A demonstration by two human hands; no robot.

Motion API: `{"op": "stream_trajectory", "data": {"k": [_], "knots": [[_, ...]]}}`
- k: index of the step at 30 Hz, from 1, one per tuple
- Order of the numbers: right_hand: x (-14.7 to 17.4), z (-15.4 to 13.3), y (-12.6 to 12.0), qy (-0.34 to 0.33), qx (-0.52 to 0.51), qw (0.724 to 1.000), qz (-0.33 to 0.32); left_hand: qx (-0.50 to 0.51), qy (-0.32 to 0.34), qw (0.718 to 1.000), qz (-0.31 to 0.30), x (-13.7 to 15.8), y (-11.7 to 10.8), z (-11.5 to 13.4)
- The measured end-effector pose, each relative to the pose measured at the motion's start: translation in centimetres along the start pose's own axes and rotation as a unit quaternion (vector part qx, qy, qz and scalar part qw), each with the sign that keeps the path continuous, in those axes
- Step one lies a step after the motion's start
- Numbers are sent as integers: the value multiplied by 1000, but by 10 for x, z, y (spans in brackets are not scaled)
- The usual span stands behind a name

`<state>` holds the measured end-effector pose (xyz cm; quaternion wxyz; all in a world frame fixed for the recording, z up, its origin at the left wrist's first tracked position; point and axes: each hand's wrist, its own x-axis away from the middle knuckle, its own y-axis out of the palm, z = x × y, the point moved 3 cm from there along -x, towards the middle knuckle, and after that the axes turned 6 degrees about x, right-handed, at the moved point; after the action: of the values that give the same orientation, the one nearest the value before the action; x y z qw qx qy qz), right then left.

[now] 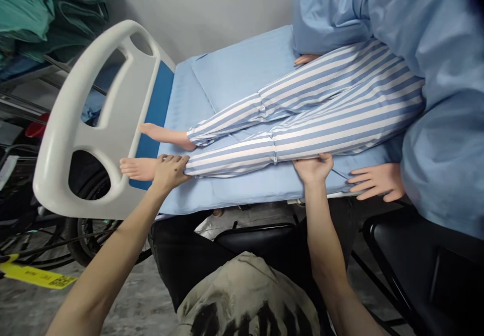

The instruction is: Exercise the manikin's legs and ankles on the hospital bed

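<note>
A manikin in blue-and-white striped trousers (333,104) and a blue top (446,53) lies on its back on a bed. My left hand (170,172) is closed over the ankle of the nearer leg, just below the trouser cuff, beside the bare near foot (138,168). My right hand (313,168) is palm up under the same leg, just above the knee; its fingers are partly hidden beneath the trousers. The farther foot (166,134) rests on the blue sheet (227,76). Near my right hand, the manikin's hand (378,180) is spread at the bed edge.
A white footboard (56,139) with a blue panel closes the bed's left end. Behind it stand a wheelchair wheel (93,189) and green folded cloth (71,13) on a rack. Black chairs (412,245) are at the lower right. A yellow tag (38,274) hangs at lower left.
</note>
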<state>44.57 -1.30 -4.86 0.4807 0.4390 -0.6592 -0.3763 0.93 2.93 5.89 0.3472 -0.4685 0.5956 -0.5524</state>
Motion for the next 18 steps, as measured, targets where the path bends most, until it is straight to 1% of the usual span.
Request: {"op": "stream_trajectory", "data": {"k": [3,5,9,13,15,18], "knots": [[2,0,1,-5,3,1000,10,17,-10,1000,-10,2,8,1],[5,0,5,-9,-2,1000,8,33,-19,999,-4,3,11,0],[15,-1,18,-15,-30,999,-5,60,-21,998,24,4,13,-3],[30,-5,34,-26,-49,998,8,81,-11,995,66,2,9,-2],[37,-9,43,-34,-57,998,16,92,-13,993,80,-1,7,2],[47,-17,56,-45,-79,996,17,114,-21,990,79,-5,6,14]]}}
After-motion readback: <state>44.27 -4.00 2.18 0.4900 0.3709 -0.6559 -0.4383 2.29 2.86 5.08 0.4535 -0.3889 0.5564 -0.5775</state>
